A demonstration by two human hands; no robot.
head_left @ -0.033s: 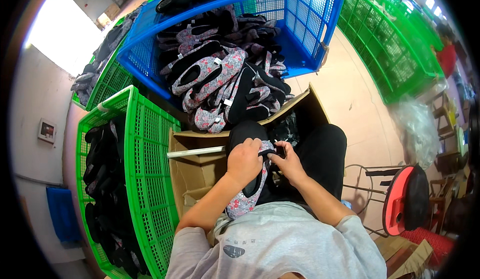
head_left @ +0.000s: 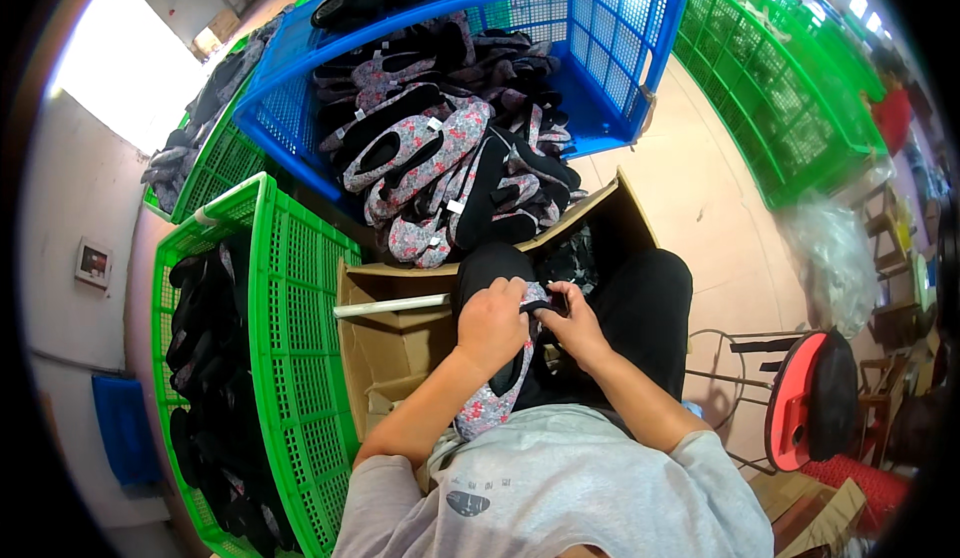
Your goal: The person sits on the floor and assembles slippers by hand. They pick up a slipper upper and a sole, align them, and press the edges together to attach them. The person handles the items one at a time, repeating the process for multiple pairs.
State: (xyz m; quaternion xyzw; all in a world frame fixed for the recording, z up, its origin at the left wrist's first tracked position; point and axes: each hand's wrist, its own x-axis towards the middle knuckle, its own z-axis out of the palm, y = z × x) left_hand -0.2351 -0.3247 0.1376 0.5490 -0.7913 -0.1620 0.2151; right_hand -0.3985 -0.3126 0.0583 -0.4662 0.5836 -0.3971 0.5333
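Note:
A grey slipper [head_left: 486, 406] with a pink-red floral print and a dark lining lies across my lap, its toe end toward my shirt. My left hand [head_left: 493, 323] is wrapped over its far part, fingers bent around the fabric. With thumb and forefinger, my right hand [head_left: 575, 328] pinches the dark edging at the same end. Whether the right fingers also hold something small is too fine to make out. Beyond my knees, a heap of similar floral slippers [head_left: 440, 148] spills from a blue crate [head_left: 630, 78] tipped on its side.
An open cardboard box [head_left: 385, 323] sits below the blue crate, a white rod [head_left: 392, 306] across it. At left, a green crate [head_left: 305, 358] holds dark slippers [head_left: 215, 378]. To the right stand a red-and-black stool [head_left: 800, 398], a clear plastic bag [head_left: 835, 263] and more green crates [head_left: 770, 98].

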